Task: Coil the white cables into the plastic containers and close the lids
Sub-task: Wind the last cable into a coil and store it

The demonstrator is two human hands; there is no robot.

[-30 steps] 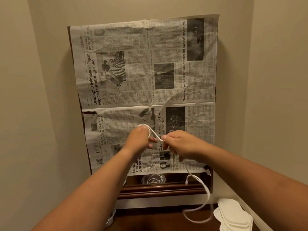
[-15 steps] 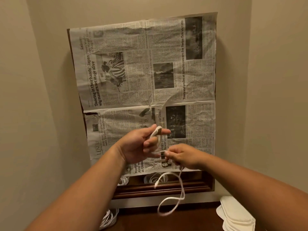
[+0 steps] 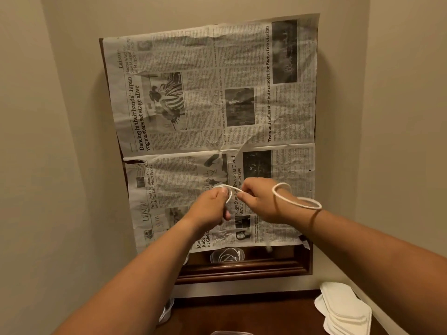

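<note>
A crumpled newspaper [image 3: 217, 105] filled the middle of the frame, spread over a dark wooden frame [image 3: 242, 270] whose bottom rail showed below the paper. Both your forearms reached up from the lower corners and met in front of the lower half of the paper.

Your left hand [image 3: 214, 206], just left of centre, was clenched around a loop of the white cable [image 3: 234, 188]. Your right hand [image 3: 261, 201], just beside it, pinched the same cable between thumb and fingertips. A short strand ran between the two hands. The rest of the cable swung out in a loose loop to the right, passing over your right wrist.

In the lower right corner a stack of white lids [image 3: 343, 310] lay on the dark wooden top [image 3: 242, 310]. A clear container [image 3: 227, 256] with white cable coiled inside showed just under the newspaper's bottom edge, low in the middle. I cannot tell whether it was covered.
</note>
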